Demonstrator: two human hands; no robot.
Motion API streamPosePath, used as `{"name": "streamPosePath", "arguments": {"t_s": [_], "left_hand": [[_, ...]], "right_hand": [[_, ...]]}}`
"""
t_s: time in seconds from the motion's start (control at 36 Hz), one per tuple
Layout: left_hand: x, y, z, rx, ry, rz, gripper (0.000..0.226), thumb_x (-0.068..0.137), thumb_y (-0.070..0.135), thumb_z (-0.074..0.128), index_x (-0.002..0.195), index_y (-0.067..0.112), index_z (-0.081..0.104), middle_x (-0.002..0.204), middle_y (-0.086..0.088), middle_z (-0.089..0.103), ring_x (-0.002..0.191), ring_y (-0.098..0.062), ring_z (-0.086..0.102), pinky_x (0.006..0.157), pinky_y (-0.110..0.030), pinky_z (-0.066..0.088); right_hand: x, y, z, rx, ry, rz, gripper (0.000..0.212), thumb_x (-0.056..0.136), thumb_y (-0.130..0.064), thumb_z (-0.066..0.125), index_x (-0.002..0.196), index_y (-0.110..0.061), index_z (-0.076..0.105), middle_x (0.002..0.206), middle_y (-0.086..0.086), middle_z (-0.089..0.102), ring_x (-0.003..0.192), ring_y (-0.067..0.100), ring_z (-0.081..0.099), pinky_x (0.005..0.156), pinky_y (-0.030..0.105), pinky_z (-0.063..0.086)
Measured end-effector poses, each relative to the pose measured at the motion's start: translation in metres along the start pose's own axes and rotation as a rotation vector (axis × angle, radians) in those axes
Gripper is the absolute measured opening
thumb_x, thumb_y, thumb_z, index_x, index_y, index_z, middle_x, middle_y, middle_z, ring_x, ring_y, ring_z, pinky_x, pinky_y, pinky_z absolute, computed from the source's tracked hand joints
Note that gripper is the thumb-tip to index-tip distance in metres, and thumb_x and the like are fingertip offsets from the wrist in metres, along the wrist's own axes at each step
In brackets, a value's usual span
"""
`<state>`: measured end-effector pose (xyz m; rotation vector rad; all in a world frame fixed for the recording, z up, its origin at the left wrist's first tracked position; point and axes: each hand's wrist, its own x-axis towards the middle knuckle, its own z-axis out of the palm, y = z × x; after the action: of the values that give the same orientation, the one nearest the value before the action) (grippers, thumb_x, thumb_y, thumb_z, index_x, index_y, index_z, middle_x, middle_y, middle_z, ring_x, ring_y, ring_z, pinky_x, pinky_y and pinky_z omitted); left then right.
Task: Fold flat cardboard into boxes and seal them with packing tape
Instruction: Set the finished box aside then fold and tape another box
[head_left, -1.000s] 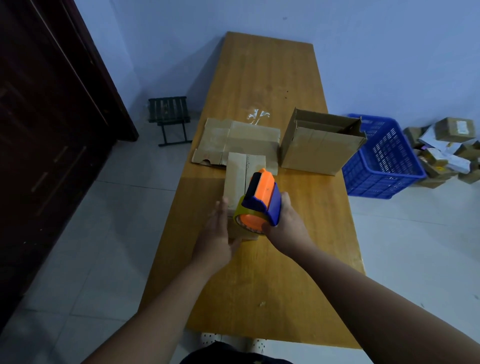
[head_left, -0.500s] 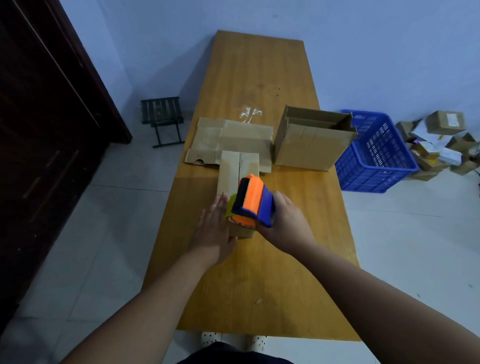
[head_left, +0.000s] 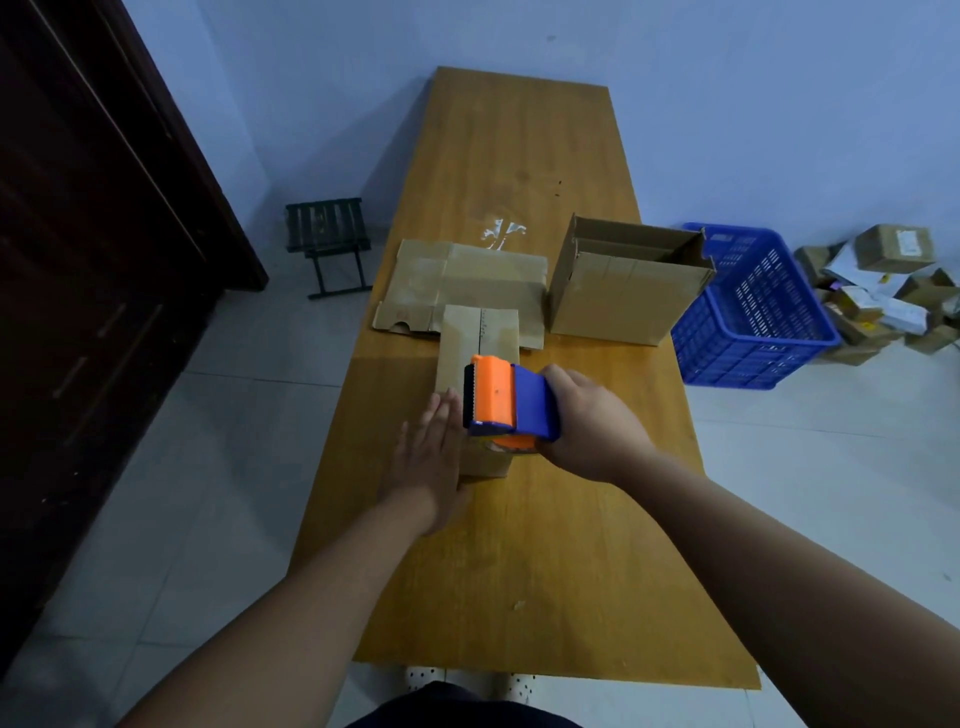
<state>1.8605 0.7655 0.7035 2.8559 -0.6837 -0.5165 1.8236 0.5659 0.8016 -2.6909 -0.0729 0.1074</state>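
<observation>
My left hand (head_left: 428, 457) lies flat, fingers straight and together, pressed against the near left side of the small closed box (head_left: 478, 338). My right hand (head_left: 587, 421) is curled round the blue handle of the tape dispenser (head_left: 506, 397) – its orange head points left and sits over the near end of the box top. I cannot tell whether the tape itself touches the cardboard there.

The box stands in the middle of the wooden surface (head_left: 519, 571), long side running away from me, with a seam along its top. Its far end overlaps the flat cardboard (head_left: 467, 280) lying behind it. Just right of that sheet stands a bigger open box (head_left: 623, 291), its flaps up. A shiny scrap of tape (head_left: 501, 231) is stuck to the wood beyond the flat sheet.

On the floor, to the right of the surface, sits a blue plastic basket (head_left: 753, 312) – beside it a heap of parcels (head_left: 883, 291). To the left stand a small dark stool (head_left: 327, 239) and a dark wooden door (head_left: 78, 260).
</observation>
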Motion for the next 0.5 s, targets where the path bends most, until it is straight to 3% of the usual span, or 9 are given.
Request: {"name": "streamPosePath", "arguments": {"t_s": [0.11, 0.25, 0.5], "left_hand": [[-0.002, 0.004, -0.003, 0.061, -0.021, 0.006, 0.112, 0.082, 0.035, 0.064, 0.143, 0.022, -0.029, 0.124, 0.011, -0.064, 0.117, -0.009, -0.055, 0.106, -0.041, -0.018], [-0.003, 0.007, -0.006, 0.104, -0.028, 0.002, 0.109, 0.085, 0.033, 0.061, 0.144, 0.02, -0.03, 0.142, 0.003, -0.045, 0.132, -0.016, -0.04, 0.107, -0.043, -0.016], [-0.007, 0.011, -0.011, 0.054, 0.02, -0.009, 0.125, 0.081, 0.013, 0.063, 0.125, 0.026, -0.053, 0.129, 0.011, -0.06, 0.132, -0.013, -0.039, 0.108, -0.041, -0.015]], "right_hand": [[-0.004, 0.007, -0.009, -0.025, -0.04, 0.027, 0.047, 0.077, -0.04, 0.075, 0.105, -0.032, 0.038, 0.088, -0.014, 0.049, 0.077, 0.001, 0.051, 0.06, 0.016, 0.039], [-0.004, 0.01, -0.005, -0.095, -0.034, 0.032, 0.045, 0.079, -0.038, 0.073, 0.104, -0.031, 0.036, 0.089, -0.013, 0.049, 0.076, 0.003, 0.051, 0.059, 0.017, 0.04], [-0.011, 0.033, -0.005, -0.037, -0.046, 0.108, 0.041, 0.078, -0.032, 0.075, 0.102, -0.031, 0.04, 0.086, -0.013, 0.051, 0.074, 0.002, 0.054, 0.056, 0.015, 0.037]]}}
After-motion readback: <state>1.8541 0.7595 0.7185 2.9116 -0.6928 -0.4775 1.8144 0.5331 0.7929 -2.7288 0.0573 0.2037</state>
